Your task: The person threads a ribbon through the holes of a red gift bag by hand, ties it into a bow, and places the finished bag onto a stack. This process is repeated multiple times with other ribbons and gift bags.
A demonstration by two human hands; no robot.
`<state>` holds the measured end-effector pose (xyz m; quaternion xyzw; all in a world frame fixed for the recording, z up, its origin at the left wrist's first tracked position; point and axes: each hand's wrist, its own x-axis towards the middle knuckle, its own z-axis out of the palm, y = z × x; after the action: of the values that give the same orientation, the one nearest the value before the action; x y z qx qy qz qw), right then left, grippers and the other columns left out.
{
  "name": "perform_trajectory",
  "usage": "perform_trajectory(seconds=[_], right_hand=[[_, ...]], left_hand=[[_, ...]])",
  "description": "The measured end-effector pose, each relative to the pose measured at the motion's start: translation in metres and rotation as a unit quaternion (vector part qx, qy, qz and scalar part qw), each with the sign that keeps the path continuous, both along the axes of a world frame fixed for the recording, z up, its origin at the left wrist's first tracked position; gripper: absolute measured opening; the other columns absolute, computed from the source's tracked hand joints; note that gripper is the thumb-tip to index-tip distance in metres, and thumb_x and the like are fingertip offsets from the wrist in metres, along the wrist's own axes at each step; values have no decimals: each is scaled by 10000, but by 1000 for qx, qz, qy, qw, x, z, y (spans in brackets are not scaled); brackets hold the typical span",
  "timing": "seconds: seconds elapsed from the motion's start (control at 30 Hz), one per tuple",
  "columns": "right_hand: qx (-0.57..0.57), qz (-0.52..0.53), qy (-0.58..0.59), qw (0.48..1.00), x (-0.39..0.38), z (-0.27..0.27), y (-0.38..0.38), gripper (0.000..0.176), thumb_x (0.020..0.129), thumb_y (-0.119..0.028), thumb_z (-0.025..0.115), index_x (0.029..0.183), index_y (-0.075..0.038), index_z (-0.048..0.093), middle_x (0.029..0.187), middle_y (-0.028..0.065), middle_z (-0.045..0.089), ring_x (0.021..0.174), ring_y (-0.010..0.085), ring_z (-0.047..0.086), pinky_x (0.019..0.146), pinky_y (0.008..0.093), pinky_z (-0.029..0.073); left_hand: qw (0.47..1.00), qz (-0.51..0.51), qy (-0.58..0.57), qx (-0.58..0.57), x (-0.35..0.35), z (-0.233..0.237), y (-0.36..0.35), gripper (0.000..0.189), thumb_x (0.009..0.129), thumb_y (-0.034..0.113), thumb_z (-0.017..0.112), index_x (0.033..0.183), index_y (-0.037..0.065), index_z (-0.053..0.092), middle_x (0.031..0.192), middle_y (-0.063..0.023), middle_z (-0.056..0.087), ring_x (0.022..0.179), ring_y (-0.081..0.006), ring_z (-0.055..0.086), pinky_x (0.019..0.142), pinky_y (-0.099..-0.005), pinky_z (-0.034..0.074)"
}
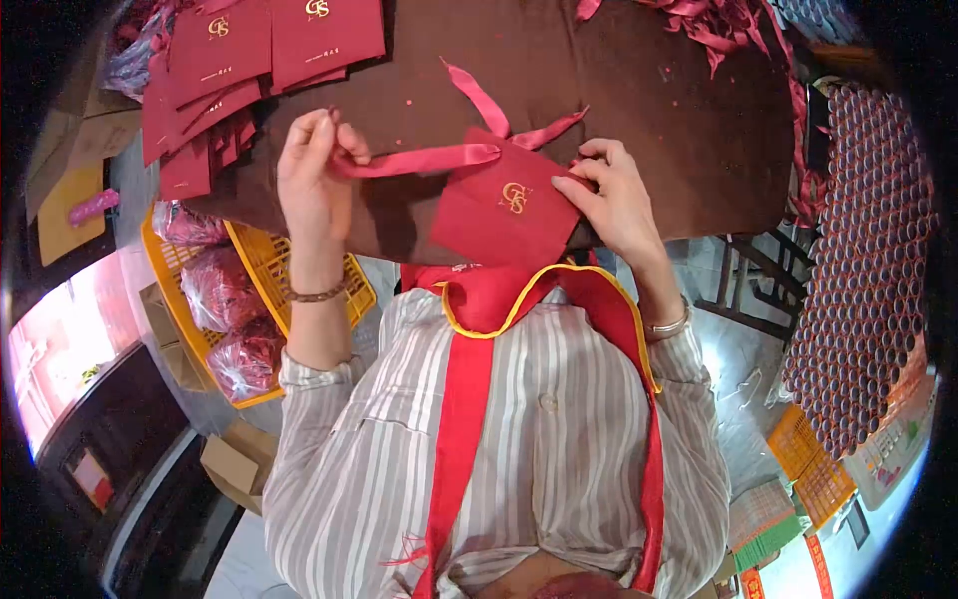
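A dark red bag (479, 215) with a gold monogram lies tilted at the near edge of the brown-covered table. My right hand (614, 195) grips its upper right edge between thumb and fingers. A pink-red ribbon (424, 161) runs from the top of the bag to my left hand (324, 165), whose curled fingers are closed on it, raised to the left. Two more ribbon ends (477, 95) spread over the cloth above the bag.
Stacked red bags (220, 50) lie at the table's upper left, loose ribbons (714, 30) at the upper right. Yellow crates (269, 255) with plastic-wrapped bundles stand lower left. A rack of small round items (863, 260) is at the right.
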<state>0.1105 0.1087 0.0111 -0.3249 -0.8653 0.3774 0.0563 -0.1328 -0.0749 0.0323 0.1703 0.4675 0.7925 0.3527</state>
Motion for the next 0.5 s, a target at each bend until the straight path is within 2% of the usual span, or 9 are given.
perform_trajectory(seconds=[0.1,0.17,0.27,0.3,0.33,0.37,0.4,0.47,0.5], right_hand=[[10,32,21,999,0,-12,4,262,823,-215,620,899,36,625,1107,114,509,1012,219,515,833,300,419],[-192,34,64,979,-1,-14,5,276,853,-223,588,929,42,606,1131,74,493,1017,161,512,809,279,428],[-302,15,46,952,-6,-13,6,300,897,-238,534,988,43,586,1146,25,471,997,110,514,791,252,441],[-303,17,45,952,-8,-12,7,300,897,-238,534,988,43,586,1146,25,471,997,110,514,791,252,441],[-385,-15,44,922,-9,-11,7,308,910,-242,512,1010,42,577,1145,13,466,977,99,522,785,243,446],[-464,-46,43,884,-10,-10,8,316,924,-246,489,1033,40,568,1145,0,461,958,88,529,779,233,451],[-464,-46,41,884,-10,-11,10,316,924,-246,489,1033,40,568,1145,0,461,958,88,529,779,233,451],[-480,-43,44,875,-10,-13,12,316,934,-241,474,1053,38,562,1135,-11,469,937,84,539,786,233,459],[-480,-43,41,875,-10,-12,12,316,934,-241,474,1053,38,562,1135,-11,469,937,84,539,786,233,459]], left_hand=[[999,16,-5,-43,-13,6,-7,132,917,96,488,1021,21,521,811,-103,594,757,-165,564,682,-291,455],[998,13,25,-52,-17,8,-5,140,918,92,484,1032,19,517,827,-107,598,765,-165,564,685,-289,453],[995,8,61,-76,-7,8,2,141,911,109,510,1018,19,533,829,-98,611,730,-155,567,655,-278,456],[981,-23,91,-167,1,9,8,127,903,124,532,972,20,557,810,-76,612,704,-146,568,624,-272,454],[957,-55,119,-258,12,10,14,125,894,138,555,926,20,581,790,-54,613,679,-137,569,593,-266,452],[946,-44,192,-258,30,7,21,117,875,140,578,880,25,596,779,-54,620,654,-141,575,566,-266,447],[929,-33,265,-257,47,2,29,115,856,141,600,833,29,612,767,-54,627,630,-146,581,539,-267,443],[838,-37,493,-232,63,-13,38,83,817,126,619,820,44,622,763,-78,621,649,-196,604,551,-292,457],[811,-38,534,-235,74,-14,42,75,800,123,625,821,51,621,754,-87,606,655,-228,601,560,-312,463]])
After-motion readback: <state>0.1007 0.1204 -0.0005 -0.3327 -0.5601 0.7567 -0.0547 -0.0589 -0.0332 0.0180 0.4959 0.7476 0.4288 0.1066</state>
